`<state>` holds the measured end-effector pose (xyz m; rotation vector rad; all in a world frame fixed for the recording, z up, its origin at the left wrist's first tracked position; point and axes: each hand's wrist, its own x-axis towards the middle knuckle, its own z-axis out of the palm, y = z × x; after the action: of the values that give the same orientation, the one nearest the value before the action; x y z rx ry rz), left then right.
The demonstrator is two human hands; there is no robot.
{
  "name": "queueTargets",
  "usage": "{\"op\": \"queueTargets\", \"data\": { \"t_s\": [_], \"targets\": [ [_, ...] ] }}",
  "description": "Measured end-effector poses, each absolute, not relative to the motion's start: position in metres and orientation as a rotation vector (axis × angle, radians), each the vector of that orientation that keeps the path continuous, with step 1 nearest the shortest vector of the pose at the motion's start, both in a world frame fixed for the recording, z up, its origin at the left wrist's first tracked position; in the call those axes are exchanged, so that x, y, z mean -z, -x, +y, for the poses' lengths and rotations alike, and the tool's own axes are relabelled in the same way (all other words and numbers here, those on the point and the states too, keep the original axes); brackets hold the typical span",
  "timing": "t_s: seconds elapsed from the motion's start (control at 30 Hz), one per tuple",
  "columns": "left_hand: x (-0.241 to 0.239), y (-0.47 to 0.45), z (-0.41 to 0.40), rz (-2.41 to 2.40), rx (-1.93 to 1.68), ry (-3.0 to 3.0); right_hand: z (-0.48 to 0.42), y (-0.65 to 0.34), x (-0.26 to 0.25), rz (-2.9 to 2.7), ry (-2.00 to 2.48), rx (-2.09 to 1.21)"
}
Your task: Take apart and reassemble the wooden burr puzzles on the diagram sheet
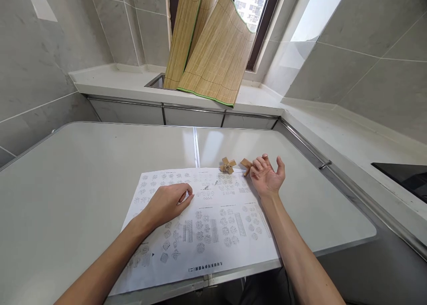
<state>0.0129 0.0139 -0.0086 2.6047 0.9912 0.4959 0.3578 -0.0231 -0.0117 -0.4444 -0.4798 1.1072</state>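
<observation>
Bare left hand (171, 201) and right hand (267, 179), dark clothing (263, 289) below.
From my end, both slender forearms (125, 242) look uncovered to the edge of my view; a thin dark line, cord or seam, I can't tell, crosses the clothing.

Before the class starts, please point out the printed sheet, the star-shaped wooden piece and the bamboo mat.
Printed sheet (216, 253): head view, on its near half.
Star-shaped wooden piece (227, 166): head view, on its middle.
Bamboo mat (215, 58): head view, on its broad front panel.
</observation>
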Motion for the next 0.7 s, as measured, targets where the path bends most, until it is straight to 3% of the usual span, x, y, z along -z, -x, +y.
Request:
{"op": "queueTargets", "data": {
  "t_s": [0.7],
  "targets": [
    [0.006,-0.014,0.013,0.993,-0.511,-2.596,-0.008,-0.356,0.021,-0.586,0.804,-0.853]
  ]
}}
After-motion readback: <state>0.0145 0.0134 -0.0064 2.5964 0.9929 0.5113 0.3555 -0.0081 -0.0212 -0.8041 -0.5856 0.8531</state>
